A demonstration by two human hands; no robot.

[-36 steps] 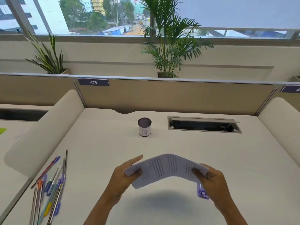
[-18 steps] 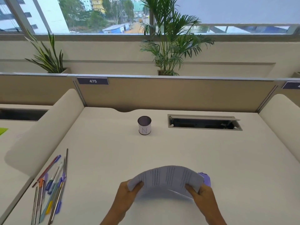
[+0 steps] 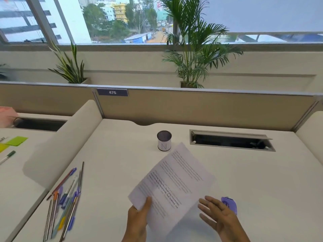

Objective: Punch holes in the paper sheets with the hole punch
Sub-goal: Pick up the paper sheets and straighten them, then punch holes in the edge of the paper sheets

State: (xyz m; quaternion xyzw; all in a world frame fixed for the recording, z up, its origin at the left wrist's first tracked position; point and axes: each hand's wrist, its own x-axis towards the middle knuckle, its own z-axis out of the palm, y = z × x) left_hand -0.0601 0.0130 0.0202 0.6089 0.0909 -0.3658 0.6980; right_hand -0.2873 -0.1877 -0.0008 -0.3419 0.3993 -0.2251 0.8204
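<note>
Half a second ago both hands held the paper sheets (image 3: 172,187) bowed between them; now the right hand (image 3: 221,218) has let go and hangs with fingers spread beside the sheets' right edge. The left hand (image 3: 139,219) alone carries them, its grip pinching the near left corner, thumb on top, the pages tilted above the counter (image 3: 262,180). The freed hand is just beside the purple hole punch (image 3: 229,205) on the counter — likely reaching for it, so punching has not begun. The hand covers part of the punch, so its slot cannot be seen; the print is blurred, and how many sheets there are is unclear.
</note>
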